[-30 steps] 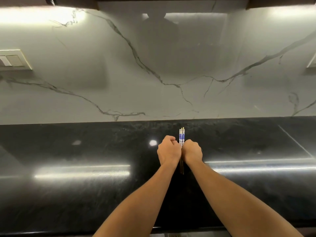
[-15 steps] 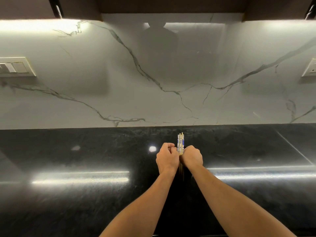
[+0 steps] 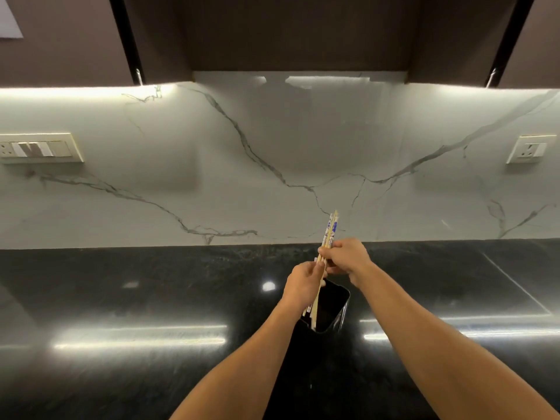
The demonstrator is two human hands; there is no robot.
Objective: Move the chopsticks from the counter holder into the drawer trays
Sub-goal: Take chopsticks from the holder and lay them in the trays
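gripping a bundle of pale wooden chopsticks with blue-patterned tops (image 3: 329, 234) at centre frame, the left hand (image 3: 303, 284) and right hand (image 3: 348, 259) both clench the shafts. lower tips sit inside the tall glossy black holder (image 3: 331, 304) on the black polished counter (image 3: 121, 298); the holder's base is lost against the counter, and the chopstick count is unclear.

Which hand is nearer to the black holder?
Left. The left hand grips the chopsticks just above the holder mouth; the right hand grips them higher, farther back.
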